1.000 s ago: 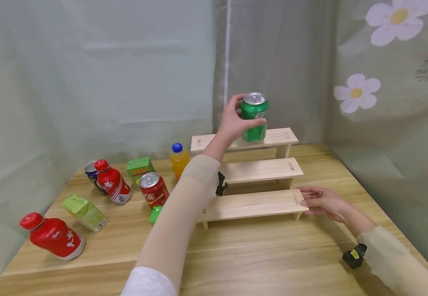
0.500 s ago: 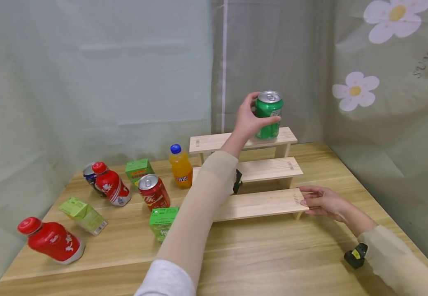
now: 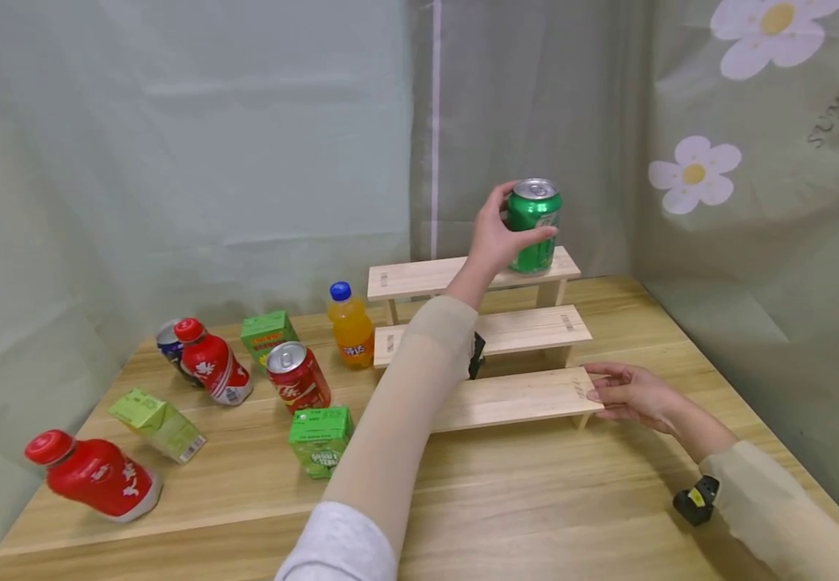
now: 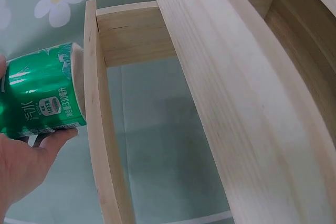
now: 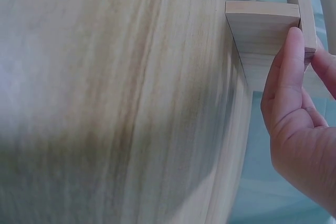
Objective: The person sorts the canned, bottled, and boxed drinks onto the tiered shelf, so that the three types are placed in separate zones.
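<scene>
A green soda can (image 3: 533, 211) stands upright at the right end of the top step of a three-step wooden rack (image 3: 419, 278). My left hand (image 3: 495, 240) grips the can from its left side, thumb across the front. In the left wrist view the can's base (image 4: 77, 85) is right at the top board's edge. With my right hand (image 3: 630, 395) I pinch the right end of the lowest board (image 3: 514, 399); the right wrist view has the thumb on one face and fingers (image 5: 291, 72) on the other. My left forearm hides part of the two lower steps.
Left of the rack stand an orange soda bottle (image 3: 351, 327), a red can (image 3: 299, 379), a green drink carton (image 3: 320, 444) and another carton (image 3: 267, 332). Farther left are two red bottles (image 3: 103, 476), a light green carton (image 3: 158, 424) and a dark can (image 3: 173, 351). Curtains stand behind and beside the table.
My left hand has carried the green can rightward along the top step to its right end. The right hand has kept its pinch on the lowest board.
</scene>
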Action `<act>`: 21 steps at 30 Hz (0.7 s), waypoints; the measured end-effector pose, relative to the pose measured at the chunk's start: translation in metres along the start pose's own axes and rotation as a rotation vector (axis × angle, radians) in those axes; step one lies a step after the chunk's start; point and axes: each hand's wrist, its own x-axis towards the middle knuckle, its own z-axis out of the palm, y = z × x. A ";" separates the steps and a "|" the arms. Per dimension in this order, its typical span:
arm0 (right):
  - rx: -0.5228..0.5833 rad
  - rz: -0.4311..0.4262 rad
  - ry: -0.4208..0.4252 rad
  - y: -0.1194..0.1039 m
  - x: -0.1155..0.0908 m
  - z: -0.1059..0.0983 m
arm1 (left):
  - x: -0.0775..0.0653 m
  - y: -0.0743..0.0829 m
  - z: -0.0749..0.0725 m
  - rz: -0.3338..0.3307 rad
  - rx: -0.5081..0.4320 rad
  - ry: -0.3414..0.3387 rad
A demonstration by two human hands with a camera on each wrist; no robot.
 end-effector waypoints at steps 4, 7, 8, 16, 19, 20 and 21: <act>-0.002 0.004 0.000 0.000 -0.001 0.000 | 0.000 0.002 0.001 -0.013 0.013 -0.019; -0.004 0.005 -0.002 0.001 -0.002 -0.001 | 0.000 0.004 0.002 -0.024 0.032 -0.029; -0.005 0.006 -0.003 0.001 -0.002 -0.001 | 0.000 0.005 0.002 -0.027 0.039 -0.032; -0.012 0.008 -0.004 0.002 -0.003 -0.004 | 0.001 0.005 0.005 -0.061 0.048 -0.046; -0.010 0.012 0.000 0.004 -0.004 -0.004 | -0.001 0.003 0.006 -0.082 0.060 -0.067; -0.011 0.015 0.003 0.005 -0.004 -0.005 | -0.002 0.003 0.005 -0.089 0.067 -0.077; -0.012 0.016 0.002 0.006 -0.004 -0.005 | -0.002 0.003 0.005 -0.095 0.074 -0.085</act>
